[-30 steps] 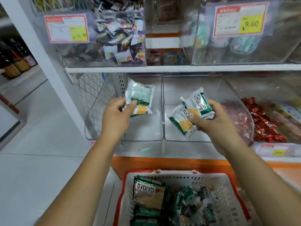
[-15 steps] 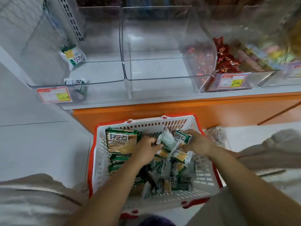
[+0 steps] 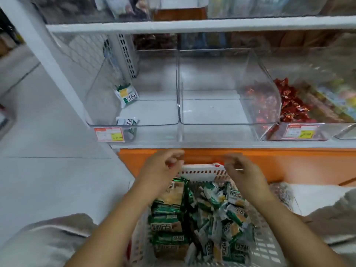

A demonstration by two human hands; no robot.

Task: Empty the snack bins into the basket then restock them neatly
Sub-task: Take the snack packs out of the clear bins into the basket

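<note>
Head view: the left hand and right hand hover side by side over the far rim of the basket, apart from each other. Both sets of fingers are loosely curled and released, with nothing seen between them, though blur softens the tips. Below and behind the fingers, the basket is heaped with green snack packets. Larger flat packs are stacked under the left wrist, and small ones lie in a loose jumble under the right.

Up and to the left of the fingers, the left bin holds two small packs. A leaning packet rests against its side wall, and a front packet lies at the front wall, just above the price label. Straight beyond the fingers, the middle bin shows no packets. Beyond and to the right of the fingers sits a bin of red candies.

Judging from this, emptying looks nearly done. The likeliest slip is missing the front packet, since the label and the glare on the wall partly hide it. The slick wrappers could also slide out of a hurried grasp and drop to the floor between shelf and basket. At restocking, the jumbled small packs could get mixed with the large ones. A reach drifting right could land packets among the candies.
</note>
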